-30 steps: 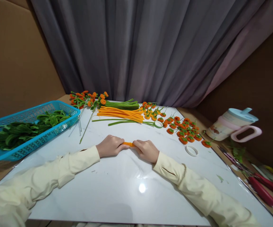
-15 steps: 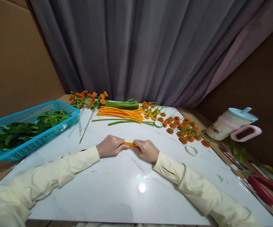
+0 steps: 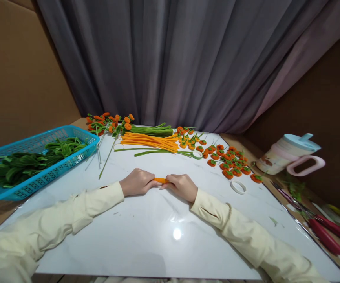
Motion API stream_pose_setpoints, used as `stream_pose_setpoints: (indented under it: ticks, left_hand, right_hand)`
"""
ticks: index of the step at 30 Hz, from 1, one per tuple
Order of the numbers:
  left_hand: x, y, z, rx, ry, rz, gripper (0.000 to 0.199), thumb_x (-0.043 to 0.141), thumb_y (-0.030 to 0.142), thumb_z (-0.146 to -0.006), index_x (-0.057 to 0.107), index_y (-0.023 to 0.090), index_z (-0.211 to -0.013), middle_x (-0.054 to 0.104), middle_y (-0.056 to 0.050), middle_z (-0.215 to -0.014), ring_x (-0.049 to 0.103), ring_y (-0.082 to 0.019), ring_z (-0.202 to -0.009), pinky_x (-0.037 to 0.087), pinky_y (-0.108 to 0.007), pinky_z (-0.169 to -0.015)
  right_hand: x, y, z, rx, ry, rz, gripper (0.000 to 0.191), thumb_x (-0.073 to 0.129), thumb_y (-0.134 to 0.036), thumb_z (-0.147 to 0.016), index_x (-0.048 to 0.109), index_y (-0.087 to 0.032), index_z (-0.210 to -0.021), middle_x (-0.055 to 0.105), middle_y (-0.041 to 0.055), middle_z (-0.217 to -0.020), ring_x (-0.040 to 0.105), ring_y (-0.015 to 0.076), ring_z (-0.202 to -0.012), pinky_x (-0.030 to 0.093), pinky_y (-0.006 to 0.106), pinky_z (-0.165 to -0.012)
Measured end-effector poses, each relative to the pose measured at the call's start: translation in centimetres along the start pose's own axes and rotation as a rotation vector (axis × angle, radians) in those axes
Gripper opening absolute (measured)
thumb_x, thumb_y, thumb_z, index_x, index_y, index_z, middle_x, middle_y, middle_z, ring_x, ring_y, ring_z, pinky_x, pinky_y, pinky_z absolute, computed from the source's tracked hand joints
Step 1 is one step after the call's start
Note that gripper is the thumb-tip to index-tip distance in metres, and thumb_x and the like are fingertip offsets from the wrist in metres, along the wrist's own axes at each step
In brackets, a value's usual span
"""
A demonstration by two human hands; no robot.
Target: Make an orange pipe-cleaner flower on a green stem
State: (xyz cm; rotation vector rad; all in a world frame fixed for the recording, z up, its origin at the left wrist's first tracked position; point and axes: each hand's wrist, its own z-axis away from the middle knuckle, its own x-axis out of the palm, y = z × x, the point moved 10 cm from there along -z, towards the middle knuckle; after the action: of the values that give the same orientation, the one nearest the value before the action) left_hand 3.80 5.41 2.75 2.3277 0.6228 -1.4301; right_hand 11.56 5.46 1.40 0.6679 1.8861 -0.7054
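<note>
Between my two hands, just above the white tabletop [image 3: 105, 243], is a short stretch of orange pipe cleaners [image 3: 161, 180]. My left hand [image 3: 138, 181] is closed on its left end, thumb pointing right. On the right end my right hand [image 3: 183, 186] pinches with thumb and fingers. Most of the held piece is hidden inside the fingers. Beyond the hands lies a bundle of orange pipe cleaners [image 3: 149, 141], with green pipe cleaners [image 3: 152, 130] behind it. Fuzzy orange persimmon-like pieces with green tops [image 3: 228, 160] are spread to the right.
At left stands a blue basket [image 3: 52, 167] of green fuzzy leaves [image 3: 19, 167]. Finished orange sprigs [image 3: 111, 122] lie at the back. White tape [image 3: 238, 187] and green tape [image 3: 197, 155] rolls rest at right, near a lidded cup [image 3: 287, 153] and red-handled pliers [image 3: 327, 236].
My right thumb has shifted slightly on the orange piece, its tip now showing below it. Both hands otherwise stay in the same place.
</note>
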Motion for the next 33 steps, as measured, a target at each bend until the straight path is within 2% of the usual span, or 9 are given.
stream_pose_setpoints:
  ticks: [8, 16, 21, 26, 31, 33]
  left_hand:
    - [-0.4, 0.6, 0.0, 0.062, 0.036, -0.028, 0.041, 0.036, 0.038, -0.092, 0.052, 0.016, -0.062, 0.058, 0.001, -0.054, 0.054, -0.011, -0.048, 0.028, -0.026, -0.048]
    - [-1.0, 1.4, 0.2, 0.144, 0.094, -0.089, 0.037, 0.038, 0.036, -0.091, 0.051, 0.016, -0.063, 0.056, 0.001, -0.054, 0.052, -0.011, -0.048, 0.029, -0.027, -0.047]
    - [-1.1, 1.8, 0.3, 0.175, 0.101, -0.112, 0.037, 0.036, 0.034, -0.092, 0.050, 0.016, -0.063, 0.055, 0.000, -0.053, 0.051, -0.012, -0.047, 0.029, -0.027, -0.046]
    - [-1.1, 1.8, 0.2, 0.153, 0.084, -0.121, 0.038, 0.033, 0.034, -0.093, 0.048, 0.015, -0.063, 0.055, -0.001, -0.052, 0.052, -0.012, -0.047, 0.029, -0.026, -0.046]
    - [-0.7, 1.2, 0.0, 0.081, 0.055, -0.092, 0.038, 0.032, 0.035, -0.093, 0.048, 0.016, -0.065, 0.056, -0.001, -0.052, 0.052, -0.013, -0.046, 0.030, -0.025, -0.045]
    - [-0.5, 0.8, 0.0, 0.047, 0.034, -0.071, 0.037, 0.033, 0.035, -0.093, 0.049, 0.016, -0.066, 0.056, -0.001, -0.052, 0.052, -0.012, -0.046, 0.031, -0.024, -0.046]
  right_hand:
    - [-0.2, -0.1, 0.1, -0.024, 0.026, -0.037, 0.042, 0.042, -0.049, -0.091, 0.051, -0.017, -0.066, 0.055, -0.0008, -0.059, 0.046, 0.0089, -0.049, 0.025, 0.020, -0.048]
    - [0.4, 0.4, 0.1, 0.052, -0.034, 0.091, 0.032, 0.047, -0.044, -0.091, 0.052, -0.017, -0.075, 0.062, -0.0003, -0.062, 0.051, 0.0101, -0.048, 0.021, 0.023, -0.047]
    - [0.5, -0.1, 0.3, 0.018, -0.030, 0.165, 0.029, 0.046, -0.040, -0.092, 0.051, -0.016, -0.077, 0.063, 0.0003, -0.063, 0.052, 0.0104, -0.049, 0.018, 0.025, -0.047]
    - [0.2, -1.6, 0.1, -0.089, 0.018, 0.317, 0.026, 0.042, -0.031, -0.094, 0.051, -0.015, -0.076, 0.057, 0.0007, -0.058, 0.049, 0.0115, -0.047, 0.018, 0.027, -0.048]
    - [-0.7, -2.9, 0.1, -0.157, 0.109, 0.402, 0.028, 0.038, -0.026, -0.096, 0.050, -0.014, -0.074, 0.055, 0.0021, -0.059, 0.049, 0.0136, -0.053, 0.025, 0.028, -0.052]
    - [-1.0, -3.1, 0.2, -0.170, 0.140, 0.410, 0.025, 0.037, -0.024, -0.096, 0.052, -0.013, -0.080, 0.055, 0.0025, -0.061, 0.049, 0.0144, -0.055, 0.027, 0.028, -0.054]
